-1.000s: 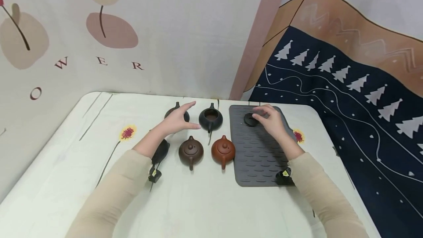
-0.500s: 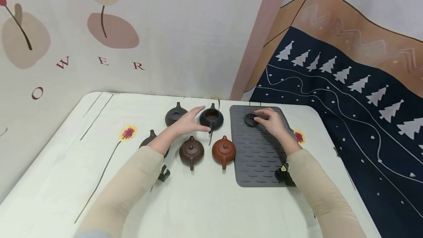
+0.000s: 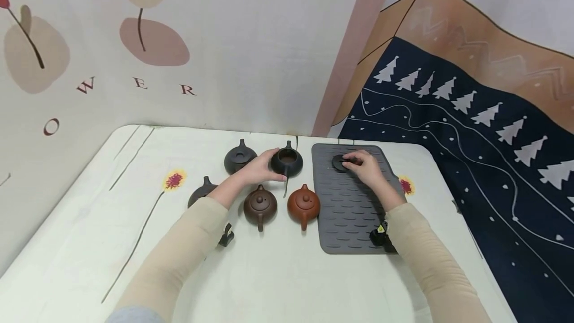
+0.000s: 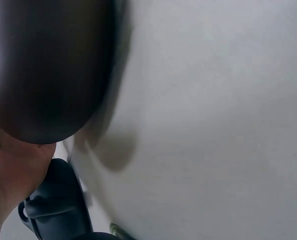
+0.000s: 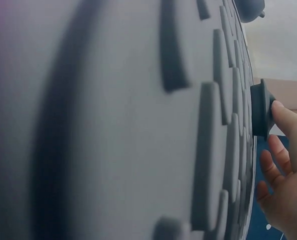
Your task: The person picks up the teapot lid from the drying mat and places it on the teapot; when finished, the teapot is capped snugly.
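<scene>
My left hand point(image 3: 259, 167) holds the left side of a lidless black teapot point(image 3: 294, 167), thumb at the front and fingers toward the back. In the left wrist view, a large dark rounded body point(image 4: 48, 70) hides the fingers of the left hand point(image 4: 16, 170). On a grey ribbed mat point(image 3: 343, 223), my right hand point(image 3: 367, 167) pinches a round black lid point(image 3: 337, 163). The right wrist view shows that lid point(image 5: 259, 110) low on the mat, with the index finger of the right hand point(image 5: 288, 170) at its top; the other fingers curl below.
A dark teapot point(image 3: 235, 157) stands behind the left hand, and another dark teapot point(image 3: 201, 193) is partly covered by the left forearm. A brown teapot point(image 3: 260, 204) and a reddish-brown teapot point(image 3: 304, 203) stand in front, the latter right at the mat's left edge.
My left hand has moved right, from in front of the back-left teapot to the lidless one, and its fingers have drawn in. My right hand has shifted slightly on the lid.
</scene>
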The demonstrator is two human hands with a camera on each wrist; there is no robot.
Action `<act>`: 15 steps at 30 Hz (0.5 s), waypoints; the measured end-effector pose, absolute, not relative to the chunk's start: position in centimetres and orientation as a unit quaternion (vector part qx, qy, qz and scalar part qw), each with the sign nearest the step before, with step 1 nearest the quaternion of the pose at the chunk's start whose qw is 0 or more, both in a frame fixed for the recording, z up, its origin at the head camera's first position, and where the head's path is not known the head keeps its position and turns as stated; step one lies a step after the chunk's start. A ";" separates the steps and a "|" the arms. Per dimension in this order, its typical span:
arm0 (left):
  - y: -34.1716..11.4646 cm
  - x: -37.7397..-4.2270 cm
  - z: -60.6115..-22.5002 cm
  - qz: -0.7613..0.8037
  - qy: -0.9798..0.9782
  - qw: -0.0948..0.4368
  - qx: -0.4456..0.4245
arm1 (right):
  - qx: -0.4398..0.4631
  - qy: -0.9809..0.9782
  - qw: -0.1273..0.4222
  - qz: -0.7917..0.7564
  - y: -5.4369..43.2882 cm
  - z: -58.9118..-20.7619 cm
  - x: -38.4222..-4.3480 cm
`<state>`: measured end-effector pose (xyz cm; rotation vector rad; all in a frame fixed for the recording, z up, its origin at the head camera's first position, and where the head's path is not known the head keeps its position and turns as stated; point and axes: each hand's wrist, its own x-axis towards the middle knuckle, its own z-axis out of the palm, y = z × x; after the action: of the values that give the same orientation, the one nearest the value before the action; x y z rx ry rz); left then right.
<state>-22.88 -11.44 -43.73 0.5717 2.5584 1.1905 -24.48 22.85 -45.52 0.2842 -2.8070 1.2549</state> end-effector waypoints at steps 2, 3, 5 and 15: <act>-11.5 -22.9 -44.0 0.407 0.883 0.126 0.197 | 0.093 -0.910 0.033 0.404 22.7 -45.7 -24.5; -11.5 -22.9 -44.1 0.406 0.883 0.124 0.197 | 0.092 -0.910 0.035 0.402 22.7 -45.7 -24.5; -11.5 -23.0 -44.2 0.407 0.884 0.122 0.196 | 0.089 -0.910 0.037 0.404 22.6 -45.7 -24.5; -11.5 -23.1 -44.7 0.413 0.881 0.122 0.193 | 0.089 -0.911 0.042 0.400 22.5 -45.5 -24.3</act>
<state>-23.13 -11.51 -44.69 0.5638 2.5733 1.2070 -24.31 22.49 -45.50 0.2709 -2.7893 1.2246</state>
